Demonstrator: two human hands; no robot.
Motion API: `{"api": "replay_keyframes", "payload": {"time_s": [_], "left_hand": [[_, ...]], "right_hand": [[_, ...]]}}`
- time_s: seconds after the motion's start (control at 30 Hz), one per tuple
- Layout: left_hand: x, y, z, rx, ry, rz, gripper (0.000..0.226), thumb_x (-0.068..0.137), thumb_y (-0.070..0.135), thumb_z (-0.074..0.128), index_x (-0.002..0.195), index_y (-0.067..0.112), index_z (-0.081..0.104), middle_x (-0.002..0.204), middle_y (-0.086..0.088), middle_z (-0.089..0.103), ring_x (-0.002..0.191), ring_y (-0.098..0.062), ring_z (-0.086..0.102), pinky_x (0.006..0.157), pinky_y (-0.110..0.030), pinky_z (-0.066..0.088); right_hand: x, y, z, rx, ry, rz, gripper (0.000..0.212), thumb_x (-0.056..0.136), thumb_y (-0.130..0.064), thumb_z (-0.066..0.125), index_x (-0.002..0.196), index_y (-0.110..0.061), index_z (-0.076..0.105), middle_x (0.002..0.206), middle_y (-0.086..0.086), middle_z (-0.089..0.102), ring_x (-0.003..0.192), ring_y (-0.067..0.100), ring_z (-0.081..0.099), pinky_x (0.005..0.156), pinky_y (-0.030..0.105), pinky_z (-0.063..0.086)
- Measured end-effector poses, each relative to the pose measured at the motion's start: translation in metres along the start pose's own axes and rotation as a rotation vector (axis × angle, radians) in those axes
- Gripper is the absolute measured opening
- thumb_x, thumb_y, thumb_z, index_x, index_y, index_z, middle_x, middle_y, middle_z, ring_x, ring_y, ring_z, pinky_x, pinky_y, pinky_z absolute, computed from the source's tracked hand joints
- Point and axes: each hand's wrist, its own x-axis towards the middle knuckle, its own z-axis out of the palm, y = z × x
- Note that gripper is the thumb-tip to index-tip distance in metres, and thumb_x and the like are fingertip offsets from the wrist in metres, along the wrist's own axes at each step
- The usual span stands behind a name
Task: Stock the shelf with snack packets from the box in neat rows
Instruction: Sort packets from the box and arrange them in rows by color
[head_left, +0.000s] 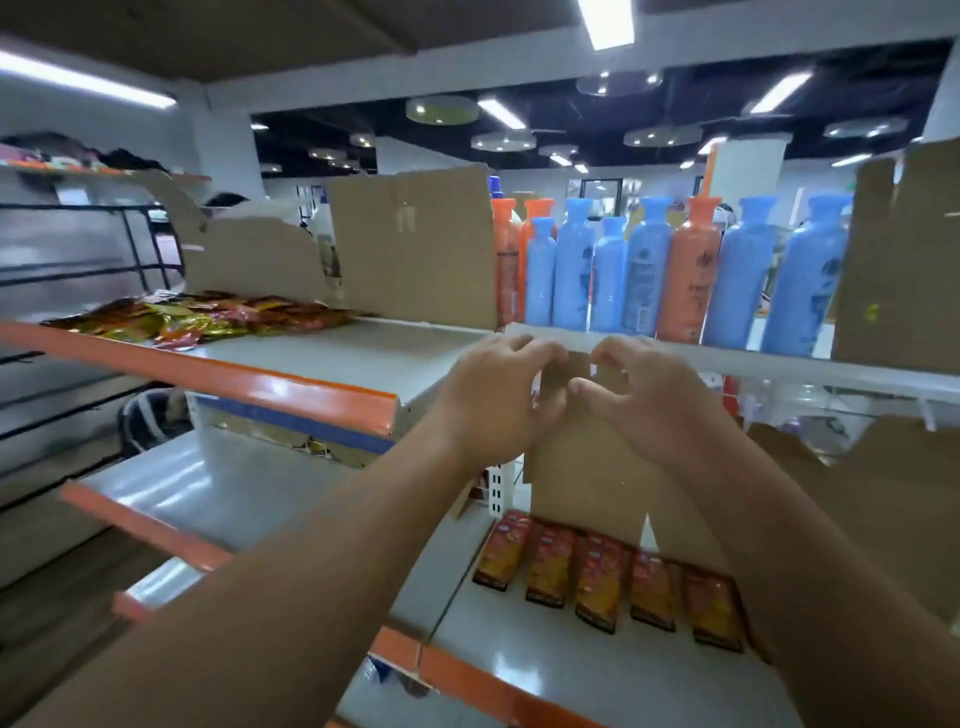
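Pinching the top edge of the brown upright cardboard panel at frame centre, left hand and right hand sit level, with the red-orange snack packets rowed directly beneath, long axes front-to-back.

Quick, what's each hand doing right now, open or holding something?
Left hand: closed on the top edge of the cardboard panel.
Right hand: closed on the same cardboard panel.
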Motion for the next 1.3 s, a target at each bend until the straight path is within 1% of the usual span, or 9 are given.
{"api": "replay_keyframes", "payload": {"time_s": [0.1,0.2,0.47,0.57,0.73,0.9,1.03,1.17,1.3], "left_hand": [[0.014,-0.027,-0.054,0.043,-0.074,-0.1,0.046,0.082,0.055,0.053,0.119,0.031,0.067,0.113,0.006,0.067,0.109,-0.022,0.061,0.097,-0.04,0.05],[0.011,-0.071,-0.101,0.081,-0.173,-0.204,0.035,0.091,0.047,0.063,0.123,0.033,0.066,0.118,0.007,0.066,0.108,-0.017,0.061,0.097,-0.035,0.05],[-0.023,-0.247,-0.159,-0.019,-0.238,-0.422,0.022,0.09,0.039,0.065,0.112,0.037,0.067,0.105,0.013,0.067,0.091,-0.007,0.063,0.077,-0.032,0.052],[-0.023,-0.316,-0.166,-0.043,-0.261,-0.422,0.021,0.092,0.039,0.065,0.113,0.037,0.067,0.105,0.014,0.066,0.092,-0.005,0.062,0.076,-0.03,0.052],[-0.005,-0.416,-0.172,-0.032,-0.299,-0.403,0.022,0.09,0.042,0.067,0.112,0.039,0.067,0.106,0.014,0.068,0.092,-0.008,0.064,0.084,-0.033,0.052],[0.016,-0.482,-0.166,0.004,-0.318,-0.365,0.02,0.092,0.036,0.064,0.112,0.038,0.071,0.104,0.017,0.07,0.101,-0.014,0.065,0.097,-0.035,0.052],[0.038,-0.513,-0.152,0.044,-0.37,-0.293,0.027,0.095,0.033,0.063,0.12,0.034,0.071,0.104,0.018,0.067,0.101,-0.011,0.062,0.091,-0.03,0.049],[0.069,-0.527,-0.146,0.075,-0.594,-0.273,0.026,0.087,0.039,0.074,0.113,0.035,0.073,0.111,0.011,0.071,0.095,-0.01,0.064,0.082,-0.03,0.053],[0.083,-0.531,-0.14,0.1,-0.74,-0.244,0.047,0.073,0.054,0.085,0.115,0.041,0.067,0.106,0.014,0.064,0.095,-0.009,0.062,0.086,-0.032,0.055]], "right_hand": [[0.029,-0.037,-0.006,-0.028,-0.014,-0.052,0.03,0.087,-0.049,0.069,0.106,-0.027,0.064,0.106,-0.005,0.061,0.095,0.018,0.059,0.082,0.037,0.049],[0.057,-0.076,0.004,-0.073,-0.072,-0.121,0.026,0.087,-0.052,0.068,0.099,-0.03,0.063,0.103,-0.007,0.06,0.091,0.018,0.06,0.078,0.036,0.05],[0.123,-0.174,0.091,-0.272,-0.374,-0.138,0.018,0.09,-0.044,0.069,0.093,-0.028,0.061,0.089,-0.007,0.059,0.07,0.012,0.055,0.057,0.025,0.041],[0.16,-0.213,0.128,-0.403,-0.459,-0.127,0.018,0.094,-0.04,0.067,0.102,-0.024,0.067,0.093,-0.006,0.06,0.07,0.01,0.051,0.056,0.021,0.038],[0.225,-0.246,0.189,-0.45,-0.508,-0.033,0.022,0.089,-0.052,0.067,0.096,-0.031,0.067,0.095,-0.009,0.064,0.09,0.016,0.061,0.086,0.037,0.053],[0.269,-0.259,0.25,-0.503,-0.585,0.022,0.02,0.09,-0.05,0.066,0.096,-0.031,0.065,0.096,-0.007,0.064,0.093,0.018,0.06,0.082,0.032,0.05],[0.298,-0.266,0.286,-0.496,-0.643,0.055,0.021,0.09,-0.05,0.065,0.094,-0.029,0.066,0.093,-0.009,0.061,0.094,0.019,0.06,0.078,0.033,0.048],[0.322,-0.277,0.319,-0.521,-0.714,0.078,0.033,0.09,-0.045,0.066,0.102,-0.015,0.072,0.103,0.004,0.067,0.099,0.026,0.063,0.085,0.038,0.049],[0.33,-0.274,0.346,-0.421,-0.701,0.122,0.029,0.088,-0.042,0.069,0.096,-0.015,0.073,0.095,0.005,0.072,0.087,0.023,0.064,0.07,0.032,0.045]]}}
